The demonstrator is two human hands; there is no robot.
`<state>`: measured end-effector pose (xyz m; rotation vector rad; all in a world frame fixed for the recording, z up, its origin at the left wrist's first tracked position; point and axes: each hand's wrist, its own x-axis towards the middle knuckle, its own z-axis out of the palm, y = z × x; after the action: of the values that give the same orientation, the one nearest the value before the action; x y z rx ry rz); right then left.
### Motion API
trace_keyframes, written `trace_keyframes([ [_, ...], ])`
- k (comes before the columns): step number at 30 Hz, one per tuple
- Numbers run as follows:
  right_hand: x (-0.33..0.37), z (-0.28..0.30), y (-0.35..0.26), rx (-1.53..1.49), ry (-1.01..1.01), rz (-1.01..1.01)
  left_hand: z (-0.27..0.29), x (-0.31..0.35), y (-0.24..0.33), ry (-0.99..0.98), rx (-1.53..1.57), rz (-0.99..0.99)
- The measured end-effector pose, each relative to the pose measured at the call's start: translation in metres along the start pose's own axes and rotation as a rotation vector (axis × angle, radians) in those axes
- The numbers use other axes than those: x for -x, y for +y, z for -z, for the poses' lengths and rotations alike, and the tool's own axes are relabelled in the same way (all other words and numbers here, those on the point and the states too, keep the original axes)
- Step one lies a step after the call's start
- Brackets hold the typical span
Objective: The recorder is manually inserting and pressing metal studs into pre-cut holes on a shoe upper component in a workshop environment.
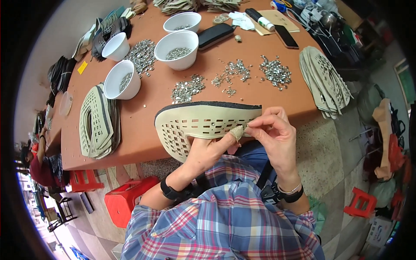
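My left hand [208, 151] grips a cream perforated shoe upper [193, 116] with a dark edge, fingers behind it and thumb in front. Beige tape [237, 131] wraps that thumb. A shiny stone [212, 124] sits in one of the small slots. Thumb and fingertips of my right hand [277, 138] are pinched together at the upper's right end, close to the taped thumb. What they hold, if anything, is too small to make out. Beyond the upper lie loose piles of shiny stones [187, 89], with more stones [276, 73] to the right.
Several white bowls, one [177, 50] holding stones, stand on the brown table [143, 134]. Stacked uppers lie left [96, 123] and right [324, 82]. A black case [215, 36] and a phone [286, 37] sit farther back. Red stools [125, 203] stand below; another person [41, 164] sits far left.
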<state>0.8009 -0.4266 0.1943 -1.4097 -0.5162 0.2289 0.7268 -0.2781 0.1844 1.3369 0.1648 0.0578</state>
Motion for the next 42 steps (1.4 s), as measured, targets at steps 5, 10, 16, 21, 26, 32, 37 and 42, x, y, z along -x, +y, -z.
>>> trace_keyframes([
  [5,0.002,0.014,-0.003,0.044,0.067,0.019,-0.015,-0.007,-0.001,-0.035,-0.061,-0.012],
  [10,0.001,0.031,0.012,0.339,0.026,0.124,-0.016,-0.025,-0.02,-0.095,-0.258,-0.428],
  [16,-0.006,0.043,0.031,-0.492,0.123,-0.162,-0.012,-0.042,-0.026,-0.292,-0.274,-0.334],
  [21,-0.007,0.051,0.051,-0.193,0.148,-0.114,-0.018,-0.052,-0.039,-0.205,-0.307,-0.186],
  [26,-0.02,0.059,0.053,-0.243,0.107,-0.317,-0.016,-0.071,-0.048,-0.138,-0.62,-0.484],
  [32,-0.02,0.047,0.066,-0.128,0.085,-0.229,-0.001,-0.069,-0.046,-0.17,-0.385,-0.333],
  [37,-0.009,0.037,0.062,0.107,0.15,-0.128,0.004,-0.057,-0.043,-0.136,-0.274,-0.203],
  [42,-0.007,0.029,0.05,0.21,0.065,0.128,0.009,-0.035,-0.019,-0.22,-0.516,-0.308],
])
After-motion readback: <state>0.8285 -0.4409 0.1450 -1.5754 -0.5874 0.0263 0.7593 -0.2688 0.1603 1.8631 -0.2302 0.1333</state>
